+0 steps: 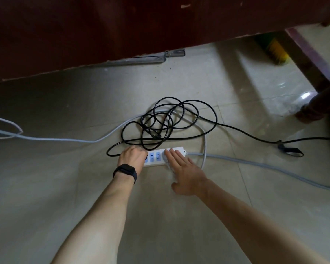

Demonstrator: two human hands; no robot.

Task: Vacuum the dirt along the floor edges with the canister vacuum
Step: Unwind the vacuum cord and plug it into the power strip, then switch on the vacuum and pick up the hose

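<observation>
Left hand: the left hand (132, 156) is set on the left end of the power strip (154, 162), fingers curled down where the black cord (122, 130) ends; the plug is hidden under them.
Black cord: one is counted, heaped in loose loops on the floor (179, 216) just behind the strip, its far run led off towards the floor's right edge.
Power strip: one is counted, its long axis lying left to right across both hands; two blue socket faces are shown between them.
Right hand: the right hand (183, 170) is laid flat on the strip's right part, fingers straight and close together, pressing down, nothing gripped.
Grey cable: the grey cable (236, 160) is led from the strip's right end.
Key relation: the socket lies directly beneath the left hand, so a push straight down is judged to be called for, against the right hand's bracing.
Canister vacuum: not in view; the black cord is judged to be its lead.
</observation>
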